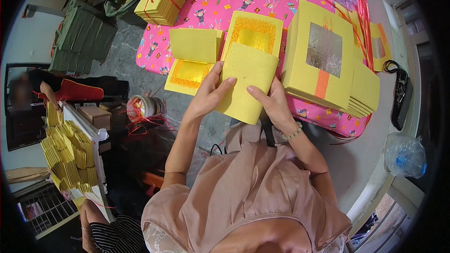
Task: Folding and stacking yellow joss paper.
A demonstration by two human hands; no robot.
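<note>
My left hand [211, 93] and my right hand [273, 104] hold a folded piece of yellow joss paper [248, 82] between them. Both thumbs lie on its plain upper face, and the other fingers go behind it. Just beyond lies another yellow sheet [253, 30] with an orange-printed border and a shiny gold centre. Left of it is a partly folded sheet [187, 74] with a gold patch, its plain flap [194, 43] raised. Close to my right hand stands a thick yellow stack [300, 56] with a silver square on top and an orange strip.
A pink patterned cloth [211, 11] covers the table. Red-tied yellow bundles [161, 0] stand at the far left; red strings [363, 23] hang at the right. On the floor is a bucket [145, 107] with red string. At left, other people work beside a table of yellow folded paper [70, 154].
</note>
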